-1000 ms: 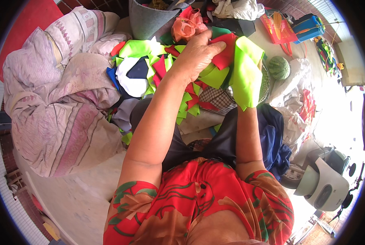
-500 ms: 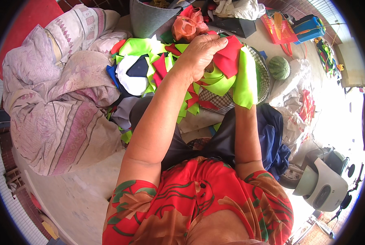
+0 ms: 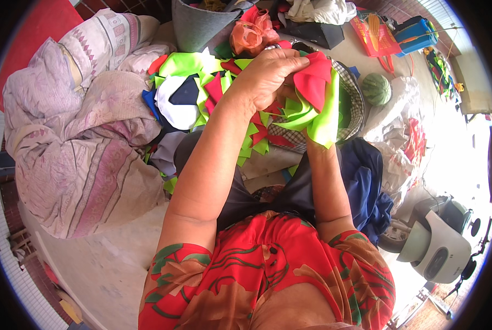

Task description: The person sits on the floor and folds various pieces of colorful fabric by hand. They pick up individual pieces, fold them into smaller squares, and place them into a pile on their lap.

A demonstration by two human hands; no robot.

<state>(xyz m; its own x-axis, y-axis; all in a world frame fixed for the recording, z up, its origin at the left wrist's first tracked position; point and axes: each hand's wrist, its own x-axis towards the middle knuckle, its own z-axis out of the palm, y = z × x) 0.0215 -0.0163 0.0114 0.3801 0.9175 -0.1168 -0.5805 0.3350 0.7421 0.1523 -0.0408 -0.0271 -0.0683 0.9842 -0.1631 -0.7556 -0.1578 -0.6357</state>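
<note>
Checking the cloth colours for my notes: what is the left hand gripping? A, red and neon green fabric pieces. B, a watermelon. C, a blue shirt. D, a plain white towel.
A: the left hand closes its grip on red and neon green fabric, while the watermelon lies apart on the floor.

Your left hand [image 3: 265, 74] grips the red and neon-green cloth [image 3: 315, 104]. Your right hand is hidden beneath it. A pink quilt [image 3: 75, 154] lies on your left.

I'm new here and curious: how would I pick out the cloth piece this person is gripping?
Start at the grey bucket at the top, then drop to the left hand just right of it. The red cloth piece sticks out beside its fingers, against a neon green fabric fold; it alone is raised above the pile.
</note>
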